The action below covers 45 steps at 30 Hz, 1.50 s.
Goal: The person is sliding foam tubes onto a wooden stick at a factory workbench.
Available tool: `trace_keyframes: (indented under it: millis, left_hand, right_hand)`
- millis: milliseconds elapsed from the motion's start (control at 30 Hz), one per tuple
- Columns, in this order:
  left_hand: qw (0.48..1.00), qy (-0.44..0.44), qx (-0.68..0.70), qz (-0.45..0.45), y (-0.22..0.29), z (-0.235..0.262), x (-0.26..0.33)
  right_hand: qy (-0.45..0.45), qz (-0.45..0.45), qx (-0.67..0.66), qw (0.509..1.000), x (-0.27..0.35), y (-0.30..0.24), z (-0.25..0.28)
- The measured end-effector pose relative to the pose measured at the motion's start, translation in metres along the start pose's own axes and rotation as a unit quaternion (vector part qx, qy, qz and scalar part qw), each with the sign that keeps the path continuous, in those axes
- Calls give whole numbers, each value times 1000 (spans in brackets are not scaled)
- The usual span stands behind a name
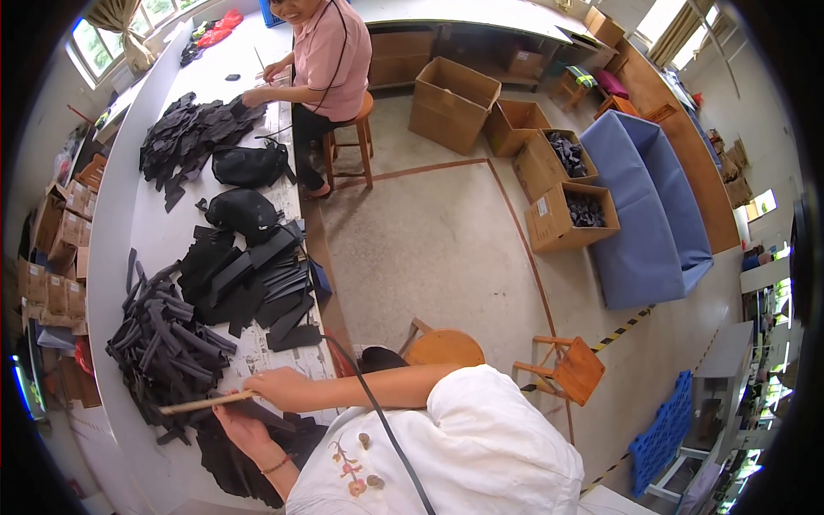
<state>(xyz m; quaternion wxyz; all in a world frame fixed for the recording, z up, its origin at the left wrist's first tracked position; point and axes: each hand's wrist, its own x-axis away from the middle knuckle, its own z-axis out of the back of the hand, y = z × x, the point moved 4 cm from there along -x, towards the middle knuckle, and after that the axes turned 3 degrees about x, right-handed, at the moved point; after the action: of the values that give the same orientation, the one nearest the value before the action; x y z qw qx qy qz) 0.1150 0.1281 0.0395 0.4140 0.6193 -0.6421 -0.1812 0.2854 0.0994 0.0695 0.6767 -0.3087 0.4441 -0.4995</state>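
Note:
My right hand (281,388) is closed around one end of a thin wooden stick (202,402), which points left over the table. Just below it, my left hand (245,433) has its fingers bent around a dark, flat fabric piece (273,417), partly hidden by the hand. Beyond the stick's tip lies a heap of dark rolled strips (163,343). More black fabric (223,468) is bunched under and beside my left hand. Flat black strips (279,287) lie stacked along the table's right edge, with one short black piece (294,336) nearest my right forearm.
Farther up the white table (129,206) are two black bundles (249,165) and a pile of dark cut pieces (189,133). A co-worker in a pink shirt (339,64) sits there, handling pieces. Wooden stools (446,348), cardboard boxes (451,99) and a blue bin (631,215) stand right.

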Motion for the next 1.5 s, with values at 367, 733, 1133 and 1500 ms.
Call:
trace_keyframes:
  millis: [367, 733, 1133, 1500]
  left_hand:
    - [990, 53, -131, -24, 11, 28, -3]
    - [995, 17, -81, 48, -19, 21, -13]
    - [989, 75, -123, 40, -7, 30, -3]
    - [989, 54, -138, 24, -12, 25, -10]
  right_hand:
    - [-4, -597, 72, 799, 444, 236, 217]
    - [680, -589, -26, 436, 519, 240, 439]
    - [654, -603, 55, 454, 495, 235, 432]
    - [635, -594, 94, 485, 498, 250, 424]
